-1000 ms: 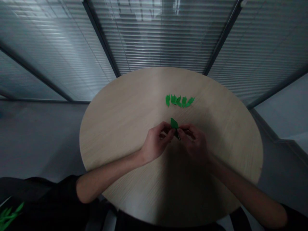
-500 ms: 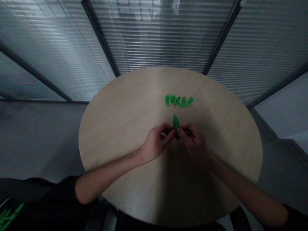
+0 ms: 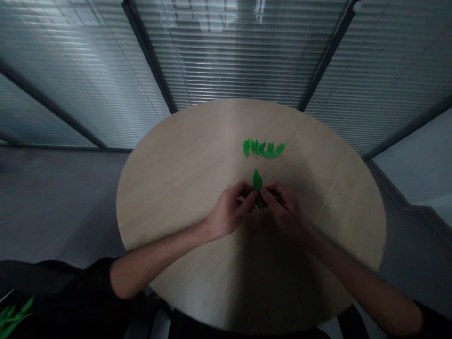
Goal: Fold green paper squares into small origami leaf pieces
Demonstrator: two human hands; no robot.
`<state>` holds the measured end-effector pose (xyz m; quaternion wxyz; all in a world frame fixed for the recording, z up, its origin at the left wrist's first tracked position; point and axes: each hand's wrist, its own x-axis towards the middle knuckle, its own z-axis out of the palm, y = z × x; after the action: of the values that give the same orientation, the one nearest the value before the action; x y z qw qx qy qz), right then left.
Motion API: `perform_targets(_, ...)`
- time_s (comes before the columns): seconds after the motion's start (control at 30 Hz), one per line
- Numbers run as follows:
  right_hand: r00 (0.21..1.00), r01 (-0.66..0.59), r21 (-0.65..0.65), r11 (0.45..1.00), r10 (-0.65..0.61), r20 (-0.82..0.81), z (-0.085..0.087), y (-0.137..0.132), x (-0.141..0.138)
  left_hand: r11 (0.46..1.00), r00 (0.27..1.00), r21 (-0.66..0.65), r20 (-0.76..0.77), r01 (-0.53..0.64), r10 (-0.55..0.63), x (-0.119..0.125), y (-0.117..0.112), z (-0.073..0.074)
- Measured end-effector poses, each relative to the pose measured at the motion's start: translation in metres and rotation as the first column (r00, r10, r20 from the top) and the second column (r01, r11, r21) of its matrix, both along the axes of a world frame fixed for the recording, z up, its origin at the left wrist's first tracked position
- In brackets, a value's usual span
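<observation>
Between my two hands a green leaf (image 3: 257,180) stands with its pointed tip away from me, above the table. My left hand (image 3: 237,205) pinches its lower part from the left, thumb and fingers together. From the right, my right hand (image 3: 282,203) pinches the same lower part, fingers closed. A narrow dark green piece shows below the fingertips; what it is I cannot tell. Just beyond the hands, several small green leaves (image 3: 262,149) lie side by side in a short row on the table.
A round light wood table (image 3: 169,188) fills the middle of the view. Glass panels with blinds (image 3: 233,61) stand behind its far edge. More green leaves (image 3: 16,316) show at the lower left, off the table beside my dark sleeve.
Both hands keep their pinch, with barely any shift of the leaf. The whole view has moved very slightly; the row of leaves looks the same.
</observation>
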<state>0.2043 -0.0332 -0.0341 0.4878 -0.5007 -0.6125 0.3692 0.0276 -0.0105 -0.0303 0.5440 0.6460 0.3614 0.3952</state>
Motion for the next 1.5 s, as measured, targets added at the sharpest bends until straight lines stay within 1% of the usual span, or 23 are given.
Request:
perform_targets(0.07, 0.999, -0.018, -0.002, 1.000, 0.018, 0.046, 0.0005, 0.0001, 0.0008, 0.999, 1.000, -0.032, 0.023, 0.017, -0.016, 0.0007, 0.0007, -0.0008)
perform_targets(0.17, 0.995, -0.032, 0.006, 0.999, 0.031, 0.099, 0.0020, -0.0009, 0.0008, 0.998, 0.999, -0.046, 0.034, 0.035, -0.033, 0.0010, 0.0018, -0.0002)
perform_targets(0.4, 0.994, -0.078, -0.017, 0.997, 0.080, 0.079, 0.0028, -0.0023, 0.0001, 0.994, 0.995, -0.052, 0.043, 0.094, -0.092, 0.0002, 0.0029, 0.0037)
perform_targets(0.63, 0.987, -0.077, -0.023, 0.997, 0.079, 0.137, 0.0023, -0.0010, 0.0005, 0.995, 0.992, -0.049, 0.090, 0.089, -0.084, 0.0010, 0.0012, 0.0017)
perform_targets(0.77, 0.989, -0.080, -0.024, 0.997, 0.082, 0.120, 0.0036, -0.0013, 0.0002, 0.994, 0.992, -0.053, 0.090, 0.092, -0.087, 0.0010, 0.0017, 0.0023)
perform_targets(0.97, 0.993, -0.066, -0.043, 0.997, 0.069, 0.091, 0.0025, -0.0018, 0.0011, 0.994, 0.994, -0.049, 0.039, 0.102, -0.100, 0.0000, 0.0027, 0.0038)
perform_targets(1.1, 0.994, -0.099, -0.069, 0.993, 0.102, 0.036, 0.0030, -0.0017, 0.0010, 0.994, 0.993, -0.053, 0.061, 0.100, -0.097, -0.0006, 0.0029, 0.0024)
perform_targets(1.27, 0.994, -0.110, -0.076, 0.991, 0.107, -0.033, 0.0044, -0.0011, -0.0007, 0.993, 0.990, -0.049, 0.098, 0.110, -0.105, -0.0008, 0.0029, 0.0021)
perform_targets(1.5, 0.995, -0.099, -0.082, 0.992, 0.099, -0.010, 0.0031, -0.0010, 0.0000, 0.992, 0.987, -0.051, 0.120, 0.111, -0.104, -0.0011, 0.0026, 0.0017)
